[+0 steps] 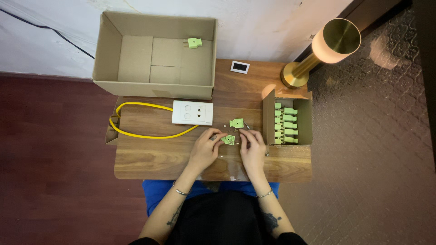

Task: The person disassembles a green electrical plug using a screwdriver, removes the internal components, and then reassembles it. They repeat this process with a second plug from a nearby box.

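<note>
A big open cardboard box (136, 54) sits at the back left of the wooden table (150, 154). Inside it lies just one green plug (195, 43), near the right wall of the box. In front of the box, a yellow cable (136, 122) makes a loop and runs to a white socket block (192, 112), which is flat and long from left to right.

The left hand (205, 149) pinches the left edge of a small green plug piece (229, 139). The right hand (252, 147) meets the same piece from the right, with the fingers closed in around it. The piece lies near the middle front of the table, between both hands. It is tilted a bit (it is too small to tell which way its long side points). Just behind it, another green plug piece (236, 123) lies flat on the wood.

To the right stands a small cardboard box (306, 120) with its lid open. It holds a neat row of green plugs (285, 124), stacked front to back. Behind it are a little white card with a dark middle (240, 67) and a gold lamp (322, 50).
</note>
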